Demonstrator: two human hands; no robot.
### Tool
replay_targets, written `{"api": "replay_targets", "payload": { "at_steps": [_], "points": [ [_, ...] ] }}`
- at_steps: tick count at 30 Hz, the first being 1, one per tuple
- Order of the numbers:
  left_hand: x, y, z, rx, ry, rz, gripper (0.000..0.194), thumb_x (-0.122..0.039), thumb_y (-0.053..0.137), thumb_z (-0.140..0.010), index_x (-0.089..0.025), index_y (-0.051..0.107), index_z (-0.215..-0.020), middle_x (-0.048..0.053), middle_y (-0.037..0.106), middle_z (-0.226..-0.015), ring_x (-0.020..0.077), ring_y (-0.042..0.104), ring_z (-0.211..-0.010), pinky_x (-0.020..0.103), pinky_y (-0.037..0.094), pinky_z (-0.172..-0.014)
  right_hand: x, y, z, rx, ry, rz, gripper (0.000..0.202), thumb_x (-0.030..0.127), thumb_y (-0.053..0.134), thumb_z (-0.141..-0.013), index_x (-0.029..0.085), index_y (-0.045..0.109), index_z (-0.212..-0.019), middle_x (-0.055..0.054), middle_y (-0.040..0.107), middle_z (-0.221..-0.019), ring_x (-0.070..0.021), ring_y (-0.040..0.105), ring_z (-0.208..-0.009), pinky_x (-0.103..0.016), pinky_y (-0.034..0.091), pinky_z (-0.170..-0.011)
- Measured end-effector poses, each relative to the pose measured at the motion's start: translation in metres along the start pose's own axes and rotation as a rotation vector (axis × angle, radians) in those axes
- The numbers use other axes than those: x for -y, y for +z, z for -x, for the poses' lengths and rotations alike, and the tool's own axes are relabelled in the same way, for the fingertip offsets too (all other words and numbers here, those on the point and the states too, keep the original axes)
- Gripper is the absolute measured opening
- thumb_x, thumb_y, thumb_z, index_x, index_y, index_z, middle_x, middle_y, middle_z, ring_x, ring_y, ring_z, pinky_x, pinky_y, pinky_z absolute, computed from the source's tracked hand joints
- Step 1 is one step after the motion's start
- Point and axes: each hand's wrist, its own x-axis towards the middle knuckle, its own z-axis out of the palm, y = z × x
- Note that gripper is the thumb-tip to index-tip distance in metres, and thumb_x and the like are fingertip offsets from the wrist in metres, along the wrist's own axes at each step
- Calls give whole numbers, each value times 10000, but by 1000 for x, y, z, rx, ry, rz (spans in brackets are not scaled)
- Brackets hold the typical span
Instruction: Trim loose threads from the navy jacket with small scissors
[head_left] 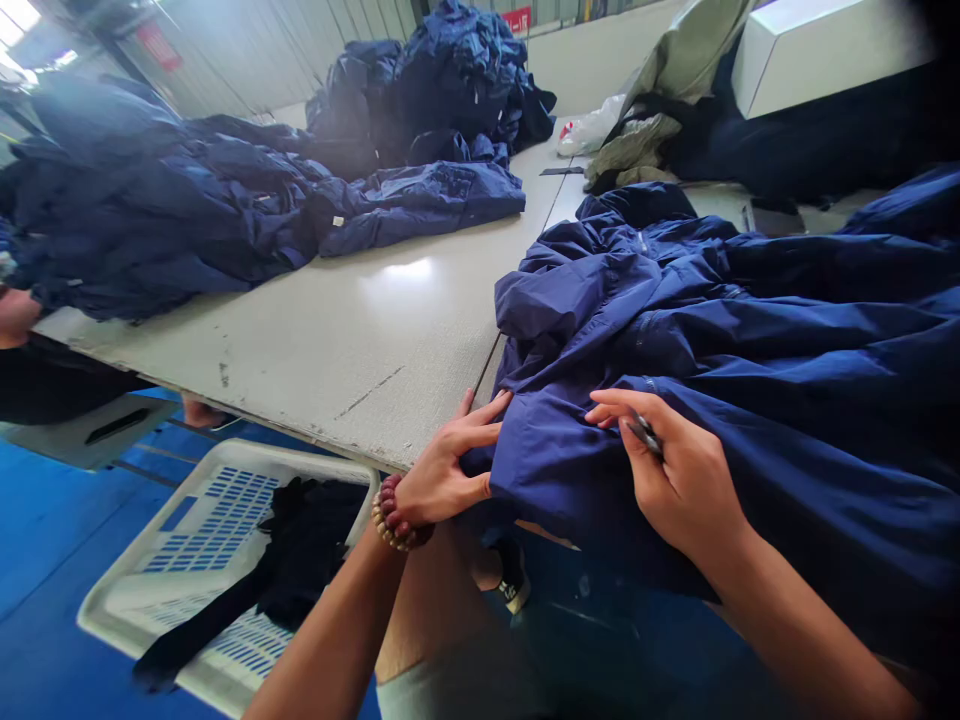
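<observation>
A navy jacket (600,330) lies in loose folds over the right part of the table and hangs over its front edge. My left hand (454,460), with a beaded bracelet at the wrist, grips the jacket's left edge; its fingers are apart and some tips are hidden at the cloth. Over the jacket, to the right, my right hand (675,465) is closed around a small dark metal tool (646,436). Only a short piece of that tool shows between the fingers, so its kind is unclear.
Navy garments (165,200) are heaped on the table (330,350) at left and back. A white plastic basket (210,455) with dark cloth stands on the floor at lower left. A white box (817,50) is at upper right. Another person's arm (16,315) shows at far left.
</observation>
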Motion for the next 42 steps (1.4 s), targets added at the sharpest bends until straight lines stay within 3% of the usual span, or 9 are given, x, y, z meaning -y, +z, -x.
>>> {"api": "replay_targets", "payload": {
  "at_steps": [7, 12, 17, 19, 23, 28, 34, 38, 42],
  "points": [
    [2, 2, 1, -18, 33, -3, 484, -565, 786, -928, -384, 772, -1376, 49, 495, -1699, 375, 375, -1634, 622, -43, -1397, -2, 2, -3, 94, -35, 52, 437, 72, 518, -988, 279, 669, -1342, -33, 792, -1231, -230, 765, -1145, -403, 603, -1032],
    [-1, 5, 1, -16, 39, -65, 451, -541, 744, -965, -384, 768, -1387, 53, 443, -1730, 367, 397, -1624, 620, -37, -1396, -4, 4, -2, 91, -62, 86, 405, 80, 518, -997, 263, 672, -1325, -47, 797, -1220, -237, 771, -1112, -406, 611, -995],
    [-1, 6, -1, -32, 33, -50, 546, -556, 780, -931, -330, 747, -1428, 95, 449, -1722, 376, 393, -1625, 621, -25, -1392, -5, 3, -3, 82, -75, 98, 408, 72, 535, -992, 256, 675, -1328, -43, 794, -1207, -227, 766, -1087, -390, 606, -971],
    [-4, 6, 0, -42, 25, -24, 514, -543, 791, -924, -325, 773, -1389, 95, 455, -1717, 389, 385, -1626, 631, -31, -1387, -4, 2, -3, 7, -93, 133, 384, 69, 530, -999, 250, 690, -1298, -51, 782, -1186, -229, 746, -1084, -393, 593, -972],
    [-23, 8, 3, -133, -96, 141, 450, -506, 764, -949, -353, 784, -1372, 48, 473, -1708, 390, 275, -1669, 638, -31, -1387, 0, 0, -3, -267, -135, 239, 303, 89, 529, -1027, 230, 718, -1218, -74, 755, -1090, -239, 719, -1044, -396, 576, -950],
    [-51, 33, -6, -329, -221, 480, 526, -672, 545, -1045, -313, 821, -1312, 40, 658, -1557, 335, 437, -1608, 535, 207, -1407, 0, 2, 1, -265, -108, 256, 330, 102, 538, -1021, 246, 694, -1273, -44, 776, -1086, -187, 744, -892, -306, 582, -810],
    [-53, 75, -22, -605, -256, 304, 236, -429, 718, -1022, -354, 856, -1198, 1, 647, -1566, 323, 421, -1617, 598, 106, -1416, 10, -2, -3, -211, 75, 174, 206, 326, 694, -1016, 222, 699, -1194, 14, 679, -838, -130, 634, -619, -248, 528, -610],
    [-46, 89, -19, -658, -196, 195, 260, -344, 687, -1052, -416, 826, -1259, -31, 632, -1575, 295, 433, -1608, 594, 78, -1422, 15, -5, -4, -146, 60, 132, 204, 424, 699, -1022, 223, 680, -1049, 56, 591, -703, -103, 536, -523, -231, 463, -540],
    [-42, 98, -16, -671, -152, 111, 355, -272, 641, -1077, -462, 771, -1347, -54, 610, -1586, 276, 415, -1614, 608, 11, -1417, 14, -3, -1, -172, -35, 159, 137, 358, 650, -1058, 224, 626, -1039, 32, 693, -779, -105, 603, -561, -223, 473, -555]
  ]
}}
